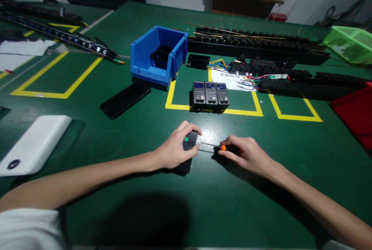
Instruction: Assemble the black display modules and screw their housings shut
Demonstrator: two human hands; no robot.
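My left hand (176, 147) grips a small black module (189, 141) with a round green sticker, holding it on the green table. In my right hand (247, 151) is a screwdriver (223, 147) with an orange-and-black handle. Its thin shaft points left, and the tip meets the module's right end; whether it sits in a screw I cannot tell. Beyond my hands, three black modules (210, 97) with small screens and ports stand side by side. A few tiny screws (238, 122) lie on the table to their right.
A blue bin (151, 73) holding black parts stands behind a black phone (125, 99). A white device (35, 145) lies at left. Long black rails (255, 50) with wires stretch across the back right, near a green basket (350, 44) and a red bin (354, 112).
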